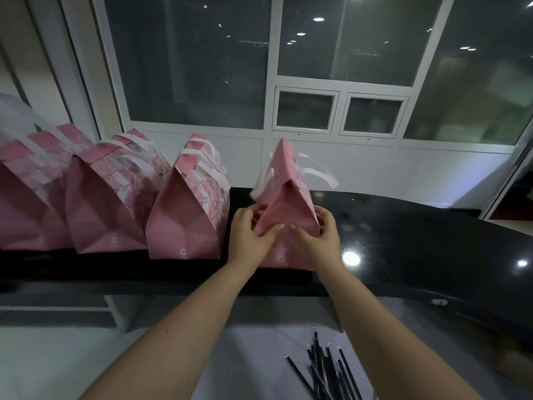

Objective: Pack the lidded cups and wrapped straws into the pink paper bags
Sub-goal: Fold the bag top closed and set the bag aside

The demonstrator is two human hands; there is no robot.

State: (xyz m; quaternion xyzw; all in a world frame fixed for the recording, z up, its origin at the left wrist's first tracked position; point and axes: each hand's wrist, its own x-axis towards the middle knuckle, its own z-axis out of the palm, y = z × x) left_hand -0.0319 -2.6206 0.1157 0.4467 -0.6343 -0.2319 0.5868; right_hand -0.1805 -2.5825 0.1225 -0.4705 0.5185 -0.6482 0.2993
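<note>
A pink paper bag with white handles stands on the black counter, its top pinched together. My left hand grips its left side and my right hand grips its right side, thumbs pressing on the near face. To the left, three more pink bags stand in a row with their tops folded. A pile of black wrapped straws lies on the lower white surface near my right forearm. No cups are visible.
A large window with white frames rises behind the counter. The glossy black counter curves away to the right. A white surface lies below the counter edge, nearest me.
</note>
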